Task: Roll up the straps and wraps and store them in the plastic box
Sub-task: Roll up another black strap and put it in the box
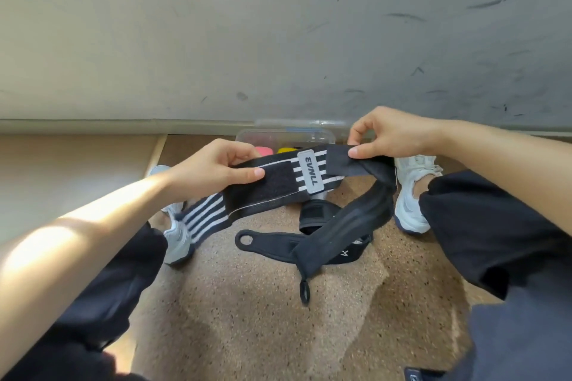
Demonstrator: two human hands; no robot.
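Speckled brown floor (253,334) under a scuffed grey wall (278,40), and the person is sitting with knees apart in black trousers (495,241) and white sneakers (411,195). Both hands are up holding a black wrist wrap (272,185) stretched between them, above the floor. It's got white stripes and a grey label (310,171) that reads EVNLL.

The left hand (213,167) grips the wrap at about 9 o'clock from the label, thumb on top and fingers curled behind. The right hand (393,136) pinches it at about 2 o'clock from the label, thumb and fingertips closed on the edge. From there the black band looks like it folds over and hangs down toward 6 o'clock, ending in a small thumb loop (305,289) near the floor. The striped end trails off toward 8 o'clock past the left wrist.

The clear plastic box (288,134) sits against the wall at 12 o'clock from the wrap, lid open, with something pink (264,151) and something yellow (286,150) inside, mostly hidden behind the wrap.

On the floor under the wrap lies another black strap (266,243) with a round hole at its 9 o'clock end, plus a padded black piece (315,213) beside it, partly covered
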